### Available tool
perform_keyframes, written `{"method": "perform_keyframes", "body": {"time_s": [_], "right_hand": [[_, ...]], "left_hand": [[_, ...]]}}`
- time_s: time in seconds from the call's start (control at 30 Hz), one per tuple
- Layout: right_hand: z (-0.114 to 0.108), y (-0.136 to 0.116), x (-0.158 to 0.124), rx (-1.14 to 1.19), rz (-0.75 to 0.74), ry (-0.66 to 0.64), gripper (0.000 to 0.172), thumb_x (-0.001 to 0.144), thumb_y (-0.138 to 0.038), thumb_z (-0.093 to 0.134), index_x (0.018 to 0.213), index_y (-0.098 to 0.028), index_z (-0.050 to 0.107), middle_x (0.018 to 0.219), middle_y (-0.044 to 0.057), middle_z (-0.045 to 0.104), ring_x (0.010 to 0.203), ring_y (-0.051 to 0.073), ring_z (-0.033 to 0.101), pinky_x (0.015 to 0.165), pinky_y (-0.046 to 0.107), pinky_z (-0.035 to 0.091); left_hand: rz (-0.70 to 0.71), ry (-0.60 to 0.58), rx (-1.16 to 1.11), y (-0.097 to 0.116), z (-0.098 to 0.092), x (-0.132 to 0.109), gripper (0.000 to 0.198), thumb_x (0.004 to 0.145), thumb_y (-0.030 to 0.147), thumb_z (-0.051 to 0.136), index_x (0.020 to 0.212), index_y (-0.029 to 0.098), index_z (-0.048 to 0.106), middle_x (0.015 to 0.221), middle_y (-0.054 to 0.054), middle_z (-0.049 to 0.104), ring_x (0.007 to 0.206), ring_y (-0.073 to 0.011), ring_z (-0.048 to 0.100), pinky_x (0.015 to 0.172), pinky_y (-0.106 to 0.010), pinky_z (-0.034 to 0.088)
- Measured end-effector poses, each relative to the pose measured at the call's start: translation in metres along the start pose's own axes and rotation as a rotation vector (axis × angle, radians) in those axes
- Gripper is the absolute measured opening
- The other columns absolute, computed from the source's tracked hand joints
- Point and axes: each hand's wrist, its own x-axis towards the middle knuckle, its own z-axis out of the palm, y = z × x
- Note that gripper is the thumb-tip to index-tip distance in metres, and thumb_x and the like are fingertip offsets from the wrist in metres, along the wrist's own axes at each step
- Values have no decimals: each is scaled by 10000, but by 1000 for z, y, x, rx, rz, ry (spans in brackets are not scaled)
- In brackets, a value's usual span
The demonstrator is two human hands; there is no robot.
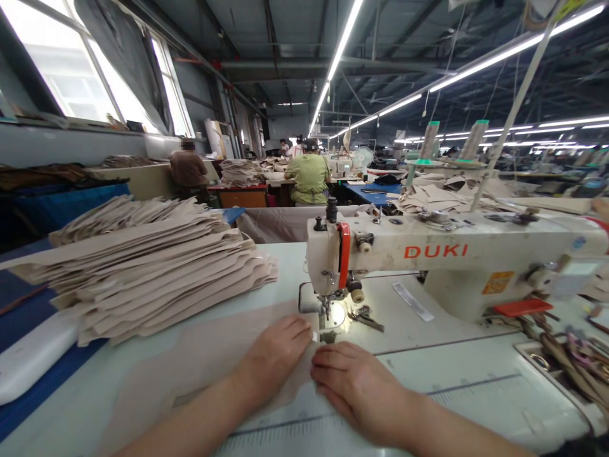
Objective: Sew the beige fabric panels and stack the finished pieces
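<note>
A beige fabric piece (209,346) lies over the table to the left of the sewing machine (380,244), its right edge close to the presser foot and needle (327,308). My left hand (280,349) is on this fabric just in front of the foot, fingers together and curled onto it. Close beside it, my right hand (356,384) has its fingers closed at the fabric's right edge. The fingertips of both hands are partly hidden. Small metal parts (365,317) lie right of the lit needle plate.
A tall stack of beige fabric pieces (162,266) stands at the left, near a white rounded object (38,355). A tray with tools and straps (566,362) is at the right. Ruler markings (285,431) run along the front. Co-workers sit further back, one in green (308,174).
</note>
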Motion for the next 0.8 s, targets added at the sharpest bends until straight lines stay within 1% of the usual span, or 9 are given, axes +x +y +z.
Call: {"method": "perform_keyframes", "body": {"time_s": [0.07,0.13,0.4,0.53,0.67,0.8], "right_hand": [[0,0,0,-4,2,-3,230,956,-204,474,1056,-156,675,1116,95,688,1084,210,595,999,333,441],[0,-1,0,-8,6,-6,230,955,-199,474,1057,-156,676,1108,98,690,1079,209,598,997,333,443],[-1,0,2,-21,4,-5,211,941,-163,480,1025,-147,673,1101,106,693,1075,209,603,995,326,449],[-2,-1,3,-22,-1,-23,214,937,-157,482,1036,-130,670,1099,111,692,1079,212,601,1001,321,447],[-4,-3,4,-30,-16,-10,229,937,-147,475,1044,-114,675,1091,117,695,1068,211,607,1002,312,449],[-6,-3,4,-30,-16,-13,231,935,-144,476,1041,-109,677,1084,119,698,1060,213,609,999,316,455]], "left_hand": [[-39,-77,-18,1,3,-2,244,881,0,425,866,153,614,873,-53,666,821,-188,629,807,-337,546],[-56,-115,-27,2,5,-3,232,863,-12,448,867,154,610,873,-49,664,824,-193,630,806,-342,545],[1,-46,-13,0,10,-7,305,832,-52,413,962,136,615,961,-70,681,894,-203,638,855,-344,530],[12,-21,-25,1,12,-7,290,825,-49,427,946,139,612,942,-62,684,873,-202,643,841,-339,536],[4,-9,-31,2,10,-5,282,826,-49,427,929,143,607,927,-56,680,856,-199,645,825,-332,541],[-1,-15,-36,2,10,-5,268,832,-44,441,937,141,603,925,-56,679,859,-197,645,828,-330,538]]}}
